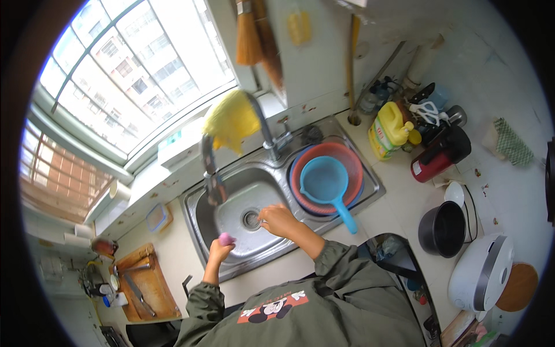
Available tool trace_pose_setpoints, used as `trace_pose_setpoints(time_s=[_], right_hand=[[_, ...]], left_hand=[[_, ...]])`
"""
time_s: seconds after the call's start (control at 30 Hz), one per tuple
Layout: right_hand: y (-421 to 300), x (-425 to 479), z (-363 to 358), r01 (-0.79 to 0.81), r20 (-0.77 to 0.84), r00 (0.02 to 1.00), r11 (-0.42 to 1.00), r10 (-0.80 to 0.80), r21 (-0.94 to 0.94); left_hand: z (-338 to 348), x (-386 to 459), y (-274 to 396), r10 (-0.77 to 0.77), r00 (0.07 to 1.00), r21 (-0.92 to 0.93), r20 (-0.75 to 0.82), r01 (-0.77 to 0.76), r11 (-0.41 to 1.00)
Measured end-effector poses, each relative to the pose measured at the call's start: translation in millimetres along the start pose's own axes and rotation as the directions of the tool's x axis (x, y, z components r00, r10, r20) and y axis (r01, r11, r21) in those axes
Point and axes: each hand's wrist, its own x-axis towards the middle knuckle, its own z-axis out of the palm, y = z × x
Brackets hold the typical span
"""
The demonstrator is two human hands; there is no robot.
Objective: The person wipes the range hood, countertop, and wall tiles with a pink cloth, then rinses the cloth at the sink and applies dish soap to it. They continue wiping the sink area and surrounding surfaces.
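Observation:
My left hand (221,250) holds a small pinkish-purple rounded item (226,239), perhaps an onion or garlic bulb, over the near edge of the stainless steel sink (243,182). Over the basin, just right of the drain (251,220), my right hand (279,220) is held with curled fingers. Whether anything is between those fingers is too small to tell. A curved faucet (265,130) arches above the basin, its spout end (215,191) pointing down at the left. Draped over its neck is a yellow cloth (234,119).
Right of the basin, a blue ladle (324,178) rests in a red colander (357,169). Farther right stand a yellow detergent jug (388,130), a red thermos (438,154), a black pot (442,230) and a rice cooker (479,273). A knife (138,289) lies on the wooden cutting board (160,286).

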Motion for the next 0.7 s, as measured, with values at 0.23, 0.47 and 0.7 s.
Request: trace_pose_setpoints(time_s=[0.23,0.47,0.7], right_hand=[[197.9,-62.4,-121.6,-0.378,-0.677,0.514,0.847,0.527,0.374],[297.5,-104.7,-152.0,-0.545,-0.861,-0.044,0.710,0.506,0.445],[320.4,-109.4,-166.7,-0.317,-0.747,0.079,0.727,0.660,0.609]], left_hand=[[56.8,-9.8,40.5,-0.042,0.963,-0.102,-0.266,0.015,0.995],[76.6,-11.4,78.8,-0.123,0.963,-0.282,-0.238,0.053,0.958],[78.6,4.0,106.2,-0.101,0.963,-0.280,-0.250,0.028,0.960]])
